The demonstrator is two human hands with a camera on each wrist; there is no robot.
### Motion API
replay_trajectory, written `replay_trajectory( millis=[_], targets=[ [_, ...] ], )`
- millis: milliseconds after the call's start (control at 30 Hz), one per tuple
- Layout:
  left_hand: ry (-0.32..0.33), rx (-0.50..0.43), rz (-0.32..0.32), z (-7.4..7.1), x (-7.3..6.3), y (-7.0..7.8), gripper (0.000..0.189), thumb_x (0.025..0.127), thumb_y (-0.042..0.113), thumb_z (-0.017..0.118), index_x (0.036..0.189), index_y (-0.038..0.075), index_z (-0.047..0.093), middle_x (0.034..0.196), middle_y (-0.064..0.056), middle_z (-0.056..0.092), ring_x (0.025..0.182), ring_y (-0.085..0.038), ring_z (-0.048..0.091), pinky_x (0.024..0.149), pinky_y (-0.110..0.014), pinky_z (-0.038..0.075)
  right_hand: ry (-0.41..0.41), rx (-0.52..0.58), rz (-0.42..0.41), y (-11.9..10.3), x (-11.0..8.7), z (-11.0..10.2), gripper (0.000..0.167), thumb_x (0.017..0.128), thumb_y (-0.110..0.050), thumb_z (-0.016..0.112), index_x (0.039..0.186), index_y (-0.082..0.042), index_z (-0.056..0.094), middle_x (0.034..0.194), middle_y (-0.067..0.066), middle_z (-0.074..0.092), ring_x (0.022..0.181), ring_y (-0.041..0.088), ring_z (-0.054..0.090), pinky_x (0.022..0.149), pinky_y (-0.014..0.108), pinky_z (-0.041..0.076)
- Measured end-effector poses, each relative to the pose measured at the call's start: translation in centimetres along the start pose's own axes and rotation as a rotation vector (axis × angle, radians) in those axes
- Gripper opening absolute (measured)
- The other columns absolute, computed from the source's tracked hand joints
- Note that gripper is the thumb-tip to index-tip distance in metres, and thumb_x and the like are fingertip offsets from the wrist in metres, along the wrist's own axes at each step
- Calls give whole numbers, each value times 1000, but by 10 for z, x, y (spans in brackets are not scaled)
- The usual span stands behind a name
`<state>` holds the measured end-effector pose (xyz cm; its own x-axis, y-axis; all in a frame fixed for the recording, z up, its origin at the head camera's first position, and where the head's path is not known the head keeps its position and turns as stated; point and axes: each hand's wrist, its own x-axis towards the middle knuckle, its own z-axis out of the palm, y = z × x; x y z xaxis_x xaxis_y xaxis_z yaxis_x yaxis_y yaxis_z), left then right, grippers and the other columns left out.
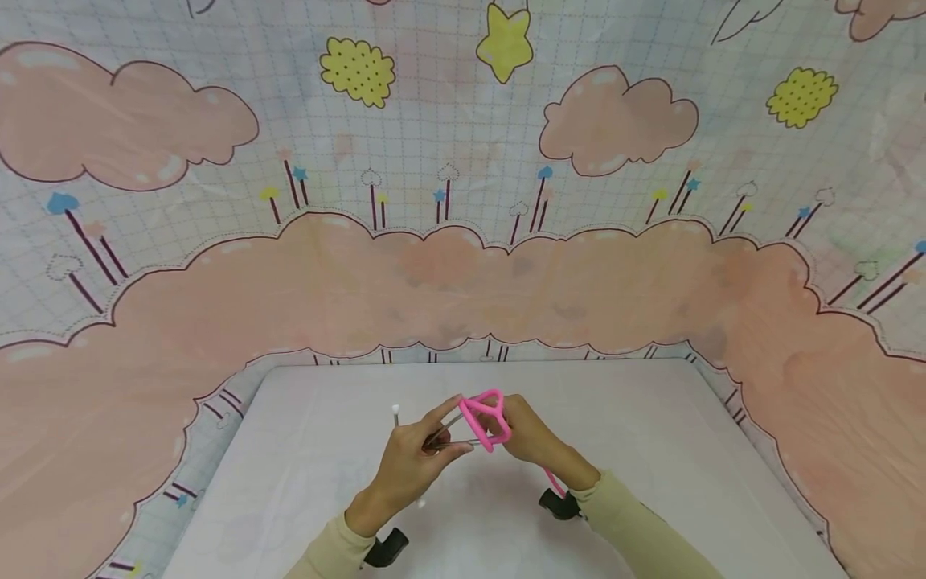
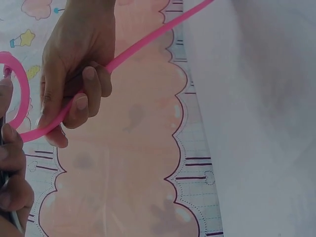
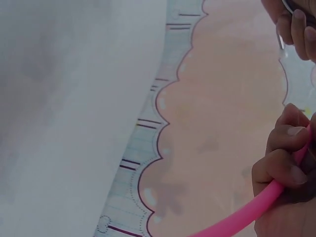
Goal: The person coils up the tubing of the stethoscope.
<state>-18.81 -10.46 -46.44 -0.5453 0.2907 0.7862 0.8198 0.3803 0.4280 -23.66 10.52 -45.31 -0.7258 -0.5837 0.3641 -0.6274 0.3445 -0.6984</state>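
Observation:
Over the white table, my left hand (image 1: 407, 468) grips a thin metal rod frame (image 1: 447, 425) between thumb and fingers. A white tip (image 1: 395, 409) shows beyond its knuckles. Looped around the frame's far ends is a bright pink flexible cord (image 1: 473, 422), crossing over itself. My right hand (image 1: 534, 433) is close beside these loops, its fingers curled round the cord. In the left wrist view the cord (image 2: 148, 42) runs from the loop through the right hand (image 2: 79, 69) and on to the upper right. The right wrist view shows curled right-hand fingers (image 3: 284, 158) on it.
Below both hands lies the white tabletop (image 1: 651, 482). A cloth with clouds and stars (image 1: 463, 281) hangs behind it and shows along its sides. Black wrist devices sit under the left wrist (image 1: 387, 548) and right wrist (image 1: 560, 505).

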Motion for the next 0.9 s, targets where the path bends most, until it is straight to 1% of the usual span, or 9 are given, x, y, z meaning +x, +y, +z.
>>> replay_trajectory(
  millis=[100, 200, 300, 467, 533, 633, 733, 800, 900],
  targets=[
    [2, -15, -28, 1, -1, -1, 64, 80, 18, 80, 137, 11, 54, 64, 3, 55, 57, 6, 37, 52, -7, 34, 13, 2, 7, 3, 0, 1, 16, 93, 1, 62, 105, 2, 72, 81, 11, 73, 68, 5, 61, 61, 18, 52],
    [16, -20, -52, 1, -1, -3, 65, 78, 15, 82, 137, 10, 54, 64, 3, 54, 57, 5, 36, 51, -7, 33, 25, 5, 18, 5, -1, 1, 13, 96, -6, 60, 98, 1, 72, 69, 10, 67, 59, 1, 51, 52, 17, 46],
    [33, -30, -69, 1, -1, -5, 68, 77, 12, 82, 138, 8, 54, 63, 3, 54, 56, 5, 35, 51, -8, 32, 32, 12, 16, 5, -2, 2, 12, 96, -2, 59, 98, 1, 70, 64, 10, 62, 54, -1, 44, 47, 17, 40],
    [62, -47, -107, 1, -1, -6, 70, 74, 7, 84, 138, 5, 54, 63, 2, 53, 56, 4, 35, 51, -9, 32, 20, 33, 58, 1, -3, 4, 14, 98, -3, 55, 89, 0, 64, 58, 11, 52, 52, -1, 39, 46, 16, 34],
    [77, -41, -127, 0, -1, -6, 71, 72, 5, 84, 136, 6, 54, 63, 3, 53, 57, 3, 36, 51, -10, 33, 8, 41, 88, -6, -4, 3, 17, 100, -4, 53, 86, -1, 62, 58, 12, 51, 52, 0, 38, 47, 16, 33],
    [95, -40, -150, -2, 0, -2, 70, 70, 0, 85, 133, 3, 55, 62, 3, 52, 57, 3, 35, 50, -11, 32, -2, 55, 110, -18, -6, -1, 17, 100, -2, 52, 86, -2, 62, 60, 14, 51, 52, 0, 39, 49, 15, 33],
    [116, -58, -171, -6, 5, 6, 66, 69, -5, 84, 129, -2, 55, 60, 0, 51, 56, 2, 35, 49, -13, 33, -5, 61, 91, -27, -9, -4, 19, 100, 0, 51, 83, -3, 60, 60, 13, 50, 53, -1, 39, 50, 15, 33],
    [131, -67, -191, -9, 8, 11, 65, 68, -7, 83, 127, -6, 55, 60, -1, 51, 56, 0, 36, 50, -15, 34, -5, 58, 79, -27, -11, -5, 18, 100, -1, 51, 83, -4, 59, 59, 11, 48, 53, -1, 38, 50, 15, 33],
    [143, -56, -226, -11, 9, 11, 65, 69, -7, 83, 128, -5, 55, 60, -1, 51, 56, -1, 37, 51, -17, 36, -6, 67, 72, -26, -14, -6, 14, 100, -2, 51, 92, -2, 63, 58, 10, 46, 52, -1, 37, 49, 16, 31]
  ],
)
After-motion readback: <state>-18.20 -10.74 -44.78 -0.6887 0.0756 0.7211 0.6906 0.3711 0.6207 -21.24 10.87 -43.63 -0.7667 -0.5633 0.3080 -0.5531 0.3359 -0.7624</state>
